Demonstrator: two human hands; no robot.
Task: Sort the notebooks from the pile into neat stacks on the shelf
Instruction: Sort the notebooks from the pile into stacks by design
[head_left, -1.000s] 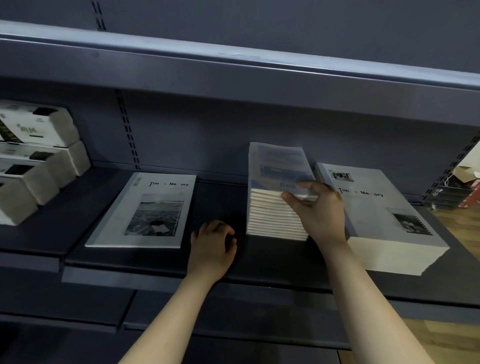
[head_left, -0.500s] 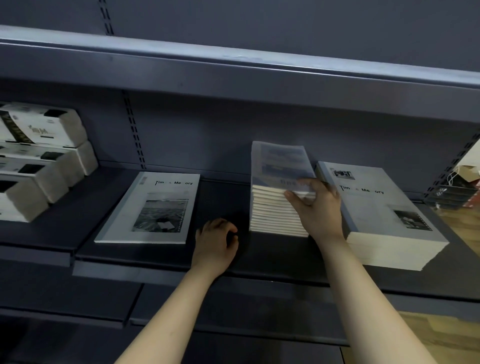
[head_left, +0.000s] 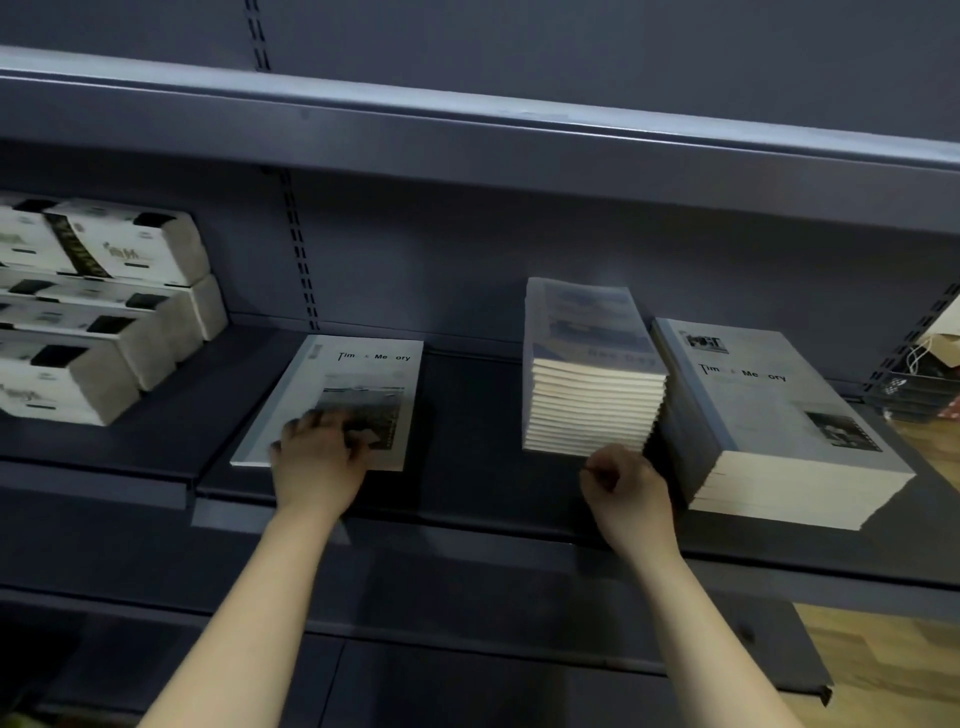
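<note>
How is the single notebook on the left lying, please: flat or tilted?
Flat, cover up: the notebook shows its title, and the left hand rests on it.

The left hand is no longer on the bare shelf; it now rests, fingers spread (blurred), on the lone notebook near its front edge. The right hand is off the top of the middle stack and now sits curled at its front right corner.

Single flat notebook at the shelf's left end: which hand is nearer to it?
Left. The left hand rests on the single notebook, at its near end; the right hand is off to its right, at the front of the tall middle stack.
</note>
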